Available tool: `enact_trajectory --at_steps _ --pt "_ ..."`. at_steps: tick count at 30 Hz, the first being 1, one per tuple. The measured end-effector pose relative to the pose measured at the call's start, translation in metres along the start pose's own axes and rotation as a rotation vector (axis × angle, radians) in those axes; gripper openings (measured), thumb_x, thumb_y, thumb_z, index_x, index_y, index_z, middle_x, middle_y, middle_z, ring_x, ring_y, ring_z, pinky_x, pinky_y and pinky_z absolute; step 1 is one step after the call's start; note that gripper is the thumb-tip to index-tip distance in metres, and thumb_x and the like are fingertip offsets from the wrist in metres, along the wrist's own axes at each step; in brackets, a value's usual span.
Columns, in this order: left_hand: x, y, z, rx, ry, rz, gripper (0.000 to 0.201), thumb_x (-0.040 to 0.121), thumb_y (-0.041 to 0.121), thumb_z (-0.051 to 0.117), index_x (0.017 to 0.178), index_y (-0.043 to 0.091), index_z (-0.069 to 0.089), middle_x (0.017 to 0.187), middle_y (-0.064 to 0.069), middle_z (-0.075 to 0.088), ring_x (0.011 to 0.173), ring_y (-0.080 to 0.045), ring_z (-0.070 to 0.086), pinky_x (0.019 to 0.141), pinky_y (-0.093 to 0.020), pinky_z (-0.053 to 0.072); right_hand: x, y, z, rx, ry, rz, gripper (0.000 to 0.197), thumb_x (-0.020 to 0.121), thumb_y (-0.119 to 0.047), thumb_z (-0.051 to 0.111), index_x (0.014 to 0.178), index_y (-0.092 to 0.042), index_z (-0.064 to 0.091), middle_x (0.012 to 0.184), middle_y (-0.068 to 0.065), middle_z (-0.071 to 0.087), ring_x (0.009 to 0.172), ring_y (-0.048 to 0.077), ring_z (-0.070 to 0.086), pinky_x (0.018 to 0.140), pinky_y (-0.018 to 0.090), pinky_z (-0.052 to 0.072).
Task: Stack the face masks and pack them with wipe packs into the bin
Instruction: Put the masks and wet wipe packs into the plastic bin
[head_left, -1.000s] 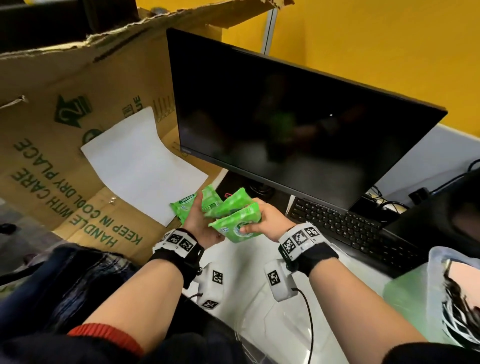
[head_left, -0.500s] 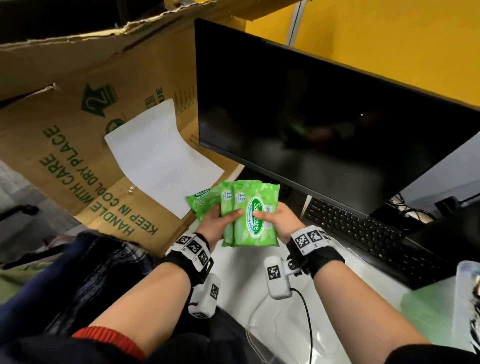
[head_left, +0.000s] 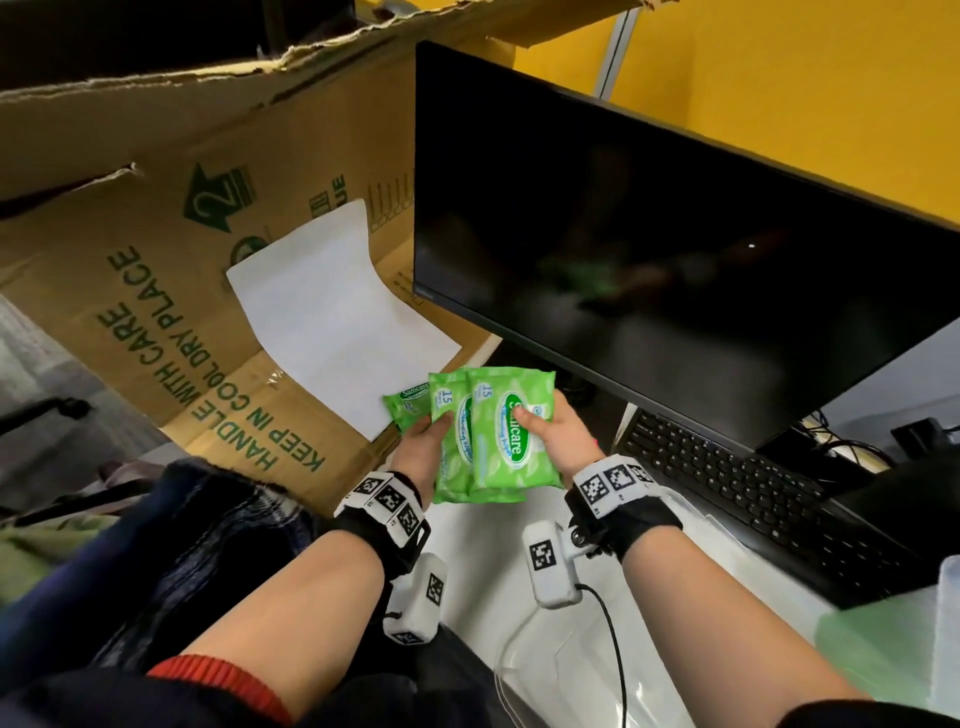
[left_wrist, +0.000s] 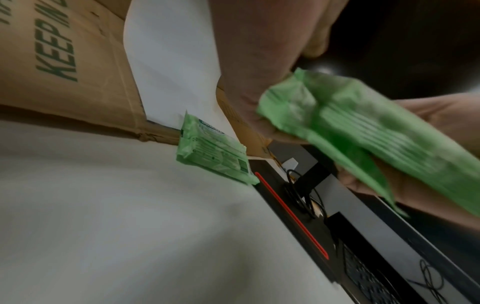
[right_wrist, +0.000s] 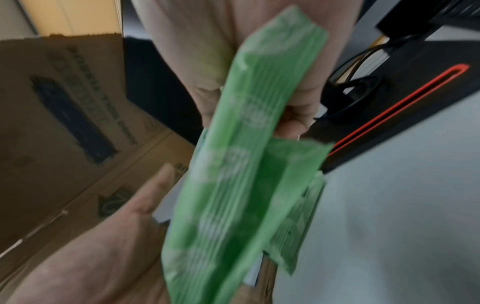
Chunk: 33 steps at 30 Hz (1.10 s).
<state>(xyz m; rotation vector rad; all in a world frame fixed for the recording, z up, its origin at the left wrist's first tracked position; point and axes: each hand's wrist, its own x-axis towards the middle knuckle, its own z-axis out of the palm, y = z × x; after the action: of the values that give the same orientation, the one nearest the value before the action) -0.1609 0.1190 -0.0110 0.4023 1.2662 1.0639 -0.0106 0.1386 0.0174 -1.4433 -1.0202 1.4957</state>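
Currently both hands held two green wipe packs above the white tabletop (head_left: 524, 587), approx. in front of the monitor (head_left: 649, 249). Right hand (head_left: 558, 436): grip clenched on the front wipe pack (head_left: 511, 431), thumb pressed on the printed label side, remaining fingers wrapped behind; the right wrist view confirmed fingers curled round the pack edge (right_wrist: 244, 144), image blurred. Left hand (head_left: 415, 452): grip grasping the rear wipe pack (head_left: 452, 452), thumb on its face near the left edge; the left wrist view showed fingers under the green wrapper (left_wrist: 363, 127). The front pack overlapped the rear pack, offset to the right; both were held label up, long side pointing away from the person.

A third wipe pack (head_left: 408, 408) lay flat on the tabletop, partly hidden behind the left hand in the head view. The left wrist view showed it (left_wrist: 213, 152) w/ one end touching the edge of the cardboard box (head_left: 171, 249) and the white paper sheet (head_left: 332, 322) that lay against the box.

Ref. surroundings: black keyboard (head_left: 769, 493) sat to the right, under the monitor edge. A translucent bin (head_left: 945, 644) was partly in view at the far right, well apart from the hands; contents cannot be determined. Face masks could not be identified in any view.
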Motion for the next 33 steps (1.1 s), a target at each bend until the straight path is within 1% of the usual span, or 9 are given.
enact_trajectory --at_steps 2,6,8,12,15,20,26,30,33 --pt "0.000 0.002 -0.001 -0.076 -0.044 -0.030 0.040 0.089 0.032 0.058 0.124 0.016 0.054 0.119 -0.009 0.063 0.106 -0.026 0.061 0.088 -0.040 0.050 0.005 0.003 0.018 -0.036 -0.026 0.019 0.031 0.094 -0.004 0.047 0.124 0.000 0.041 0.118 0.023 0.057 0.097 0.027 0.058 0.087 0.039 0.049" --pt "-0.001 0.009 -0.014 0.068 0.010 0.099 0.043 0.075 0.002 0.072 0.115 0.003 0.057 0.109 -0.018 0.066 0.089 -0.026 0.067 0.080 -0.039 0.054 0.014 0.004 0.044 -0.177 -0.129 0.023 0.041 0.100 -0.018 0.035 0.136 0.002 0.036 0.121 0.006 0.053 0.113 0.020 0.051 0.087 0.016 0.046" --pt "0.003 0.012 -0.027 0.139 0.141 0.127 0.044 0.071 -0.001 0.075 0.110 0.003 0.055 0.111 -0.018 0.066 0.092 -0.027 0.065 0.084 -0.041 0.053 0.030 0.011 0.050 -0.348 -0.169 0.024 0.044 0.100 -0.023 0.036 0.138 -0.002 0.038 0.139 0.008 0.045 0.129 0.019 0.041 0.106 0.024 0.035" --pt "0.005 0.019 -0.047 0.224 0.387 0.164 0.058 0.075 0.009 0.075 0.125 0.005 0.045 0.122 -0.007 0.054 0.109 -0.021 0.051 0.098 -0.038 0.040 0.066 0.024 0.056 -0.957 -0.149 -0.061 0.044 0.090 -0.002 0.047 0.133 -0.009 0.048 0.138 0.015 0.046 0.126 0.028 0.044 0.104 0.029 0.034" --pt "0.008 0.017 -0.055 0.275 0.457 0.195 0.069 0.078 0.012 0.073 0.135 0.001 0.036 0.138 -0.014 0.045 0.126 -0.029 0.043 0.101 -0.035 0.034 0.081 0.028 0.061 -1.209 -0.221 -0.101 0.061 0.085 0.001 0.050 0.142 -0.016 0.035 0.152 0.011 0.022 0.139 0.027 0.025 0.113 0.028 0.021" --pt "0.022 0.008 -0.071 0.271 0.457 0.168 0.070 0.076 0.012 0.074 0.136 0.006 0.037 0.140 -0.013 0.045 0.127 -0.031 0.043 0.102 -0.035 0.035 0.093 0.037 0.075 -1.514 -0.442 -0.073 0.089 0.081 -0.001 0.054 0.149 -0.028 0.004 0.158 0.000 -0.006 0.144 0.029 0.003 0.115 0.050 0.017" --pt "0.027 0.004 -0.074 0.215 0.436 0.178 0.065 0.077 0.009 0.073 0.133 0.006 0.040 0.133 -0.009 0.050 0.120 -0.027 0.048 0.098 -0.035 0.038 0.090 0.039 0.082 -1.821 -0.335 -0.179 0.075 0.084 -0.020 0.060 0.145 -0.029 0.019 0.146 0.014 0.019 0.135 0.033 0.020 0.109 0.050 0.021" --pt "0.031 0.001 -0.076 0.170 0.411 0.164 0.060 0.078 0.009 0.073 0.130 0.008 0.043 0.117 -0.002 0.054 0.108 -0.021 0.052 0.091 -0.032 0.039 0.081 0.050 0.083 -1.722 -0.300 -0.180 0.064 0.083 -0.009 0.057 0.140 -0.010 0.028 0.143 0.012 0.030 0.133 0.031 0.030 0.107 0.048 0.030" --pt "0.037 -0.002 -0.079 0.130 0.424 0.132 0.063 0.072 0.015 0.078 0.126 0.012 0.046 0.123 -0.007 0.058 0.113 -0.028 0.056 0.099 -0.044 0.043 0.067 0.054 0.076 -1.648 -0.259 -0.097 0.069 0.076 -0.019 0.065 0.134 -0.010 0.029 0.134 0.011 0.039 0.124 0.028 0.040 0.101 0.042 0.036"
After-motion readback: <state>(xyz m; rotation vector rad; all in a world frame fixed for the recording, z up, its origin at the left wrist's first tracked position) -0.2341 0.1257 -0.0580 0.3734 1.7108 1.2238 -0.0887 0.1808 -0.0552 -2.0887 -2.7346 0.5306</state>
